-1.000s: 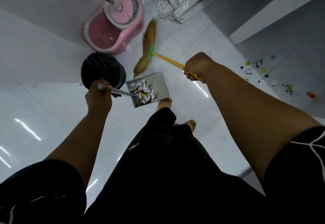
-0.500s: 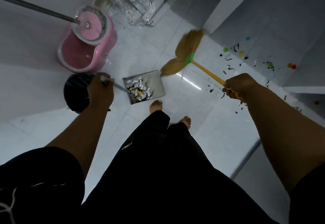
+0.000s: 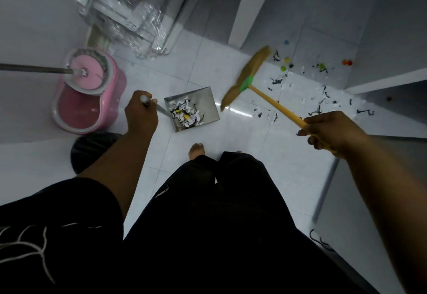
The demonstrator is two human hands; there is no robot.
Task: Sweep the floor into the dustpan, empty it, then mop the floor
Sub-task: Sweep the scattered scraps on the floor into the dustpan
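Right hand [image 3: 328, 132] grips the broom [image 3: 249, 78], left hand [image 3: 141, 115] the dustpan [image 3: 208, 106]; scattered scraps [image 3: 300, 99] lie right of the pan.

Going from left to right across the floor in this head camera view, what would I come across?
Pink mop bucket → left hand gripping the dustpan handle → metal dustpan holding paper scraps → broom head → scattered scraps on the tiles, with the right hand on the broom's yellow handle.
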